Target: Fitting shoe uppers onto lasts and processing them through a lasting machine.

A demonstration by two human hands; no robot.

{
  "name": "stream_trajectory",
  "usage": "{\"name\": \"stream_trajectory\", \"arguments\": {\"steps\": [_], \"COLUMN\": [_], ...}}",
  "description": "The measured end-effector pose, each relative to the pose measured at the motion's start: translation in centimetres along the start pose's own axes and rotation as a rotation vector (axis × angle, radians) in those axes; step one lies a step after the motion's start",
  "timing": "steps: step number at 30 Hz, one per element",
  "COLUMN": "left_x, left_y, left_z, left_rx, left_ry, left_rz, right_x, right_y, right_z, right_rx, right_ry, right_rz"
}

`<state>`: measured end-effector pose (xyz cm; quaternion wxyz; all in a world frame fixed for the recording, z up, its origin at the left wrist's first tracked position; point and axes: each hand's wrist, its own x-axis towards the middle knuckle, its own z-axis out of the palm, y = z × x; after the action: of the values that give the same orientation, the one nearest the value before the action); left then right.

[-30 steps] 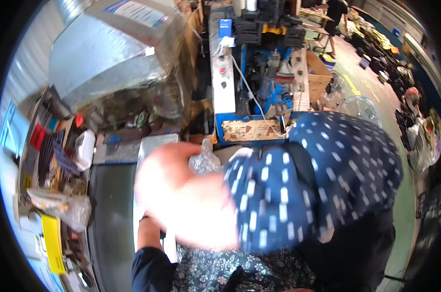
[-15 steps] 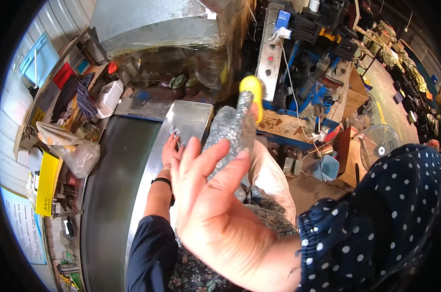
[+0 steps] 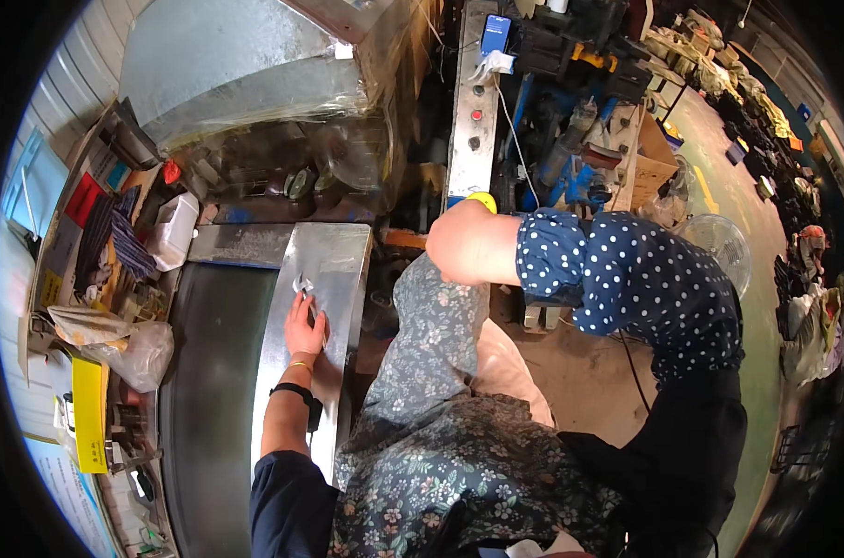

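Note:
My left hand (image 3: 303, 327) lies on the smooth metal plate (image 3: 324, 251) at the left edge of my lap. Its fingers are stretched out, with the thumb apart, over a small wrench (image 3: 301, 285) whose forked end shows past the fingertips. My right hand (image 3: 467, 244) reaches forward beyond my knee, back of the hand up and wrist bent. Its fingers are hidden from me. Just past it a bit of a bright yellow object (image 3: 483, 199) shows; its kind I cannot make out.
A dark belt (image 3: 219, 372) runs along the plate's left side. Left of it stands a cluttered shelf with a yellow box (image 3: 89, 414) and a plastic bag (image 3: 146, 358). Ahead are a control panel (image 3: 473, 139) with buttons and blue machinery (image 3: 580, 181). A fan (image 3: 718, 246) stands at right.
My right hand, spread open in front of the view before, has gone forward to the yellow object beyond my knee. My left hand stays over the wrench. The view has shifted.

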<state>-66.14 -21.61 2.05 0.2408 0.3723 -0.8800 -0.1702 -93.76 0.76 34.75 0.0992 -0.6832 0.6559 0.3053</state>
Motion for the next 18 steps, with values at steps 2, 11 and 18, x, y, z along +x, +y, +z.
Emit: {"name": "stream_trajectory", "arguments": {"steps": [2, 11, 18], "left_x": [-0.5, 0.2, -0.3], "left_y": [-1.0, -0.2, 0.1], "left_z": [0.0, -0.1, -0.1], "left_rx": [0.027, 0.047, 0.021], "left_ry": [0.021, 0.016, -0.001], "left_rz": [0.023, -0.031, -0.027], "right_x": [0.6, 8.0, 3.5], "right_y": [0.3, -4.0, -7.3], "right_z": [0.3, 15.6, 20.0], "right_rx": [0.014, 1.109, 1.226], "right_ry": [0.041, 0.954, 1.315], "right_rz": [0.015, 0.076, 0.206]}}
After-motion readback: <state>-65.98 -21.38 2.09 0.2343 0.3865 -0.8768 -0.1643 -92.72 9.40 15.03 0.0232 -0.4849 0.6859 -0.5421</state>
